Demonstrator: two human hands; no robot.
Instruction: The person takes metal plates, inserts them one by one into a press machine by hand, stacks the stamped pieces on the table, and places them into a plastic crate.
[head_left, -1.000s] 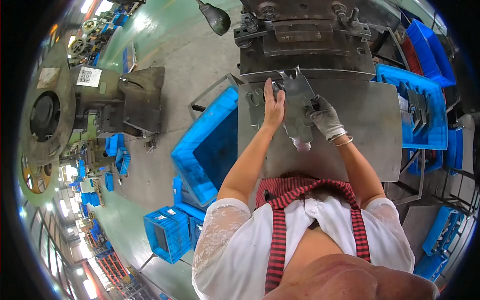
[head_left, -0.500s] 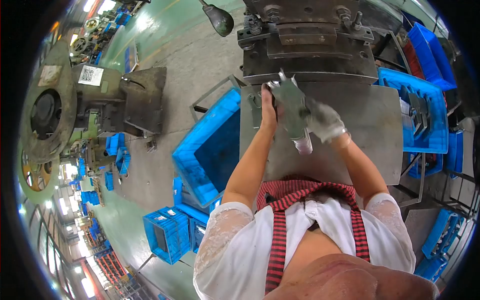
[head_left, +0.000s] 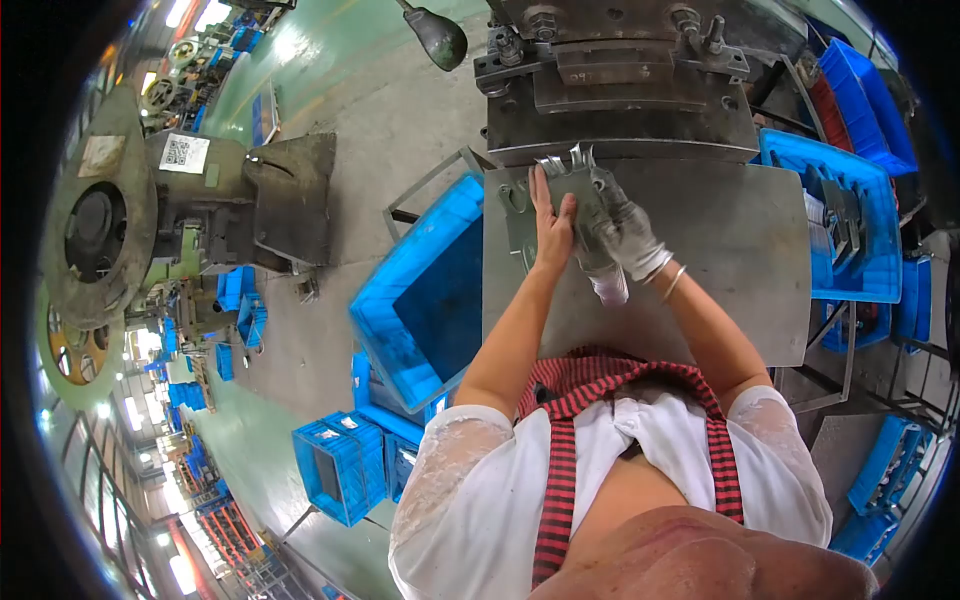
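A stack of thin, shiny sheet-metal plates (head_left: pixel 588 205) with jagged, pronged far ends stands between my hands over the flat metal table (head_left: pixel 720 260). My bare left hand (head_left: pixel 553 228) presses along its left side, fingers stretched forward and thumb on the near face. On the right side, my right hand (head_left: pixel 632 238), in a pale, soiled glove, grips the stack with its fingers wrapped round the edge. Another flat metal plate with a cut-out (head_left: pixel 516 212) lies on the table, left of my left hand and partly hidden by it.
A heavy press die (head_left: pixel 620 125) rises behind the table. At the left is a blue bin (head_left: pixel 375 320); at the right, another blue bin (head_left: pixel 870 293) contains metal plates. A dark lamp-like head (head_left: pixel 440 40) hangs at the upper left. Another machine (head_left: pixel 290 200) stands farther left.
The stack was blurred by motion and is now steadier and more upright. My left hand has turned onto its near face, and my right hand has moved slightly left against it.
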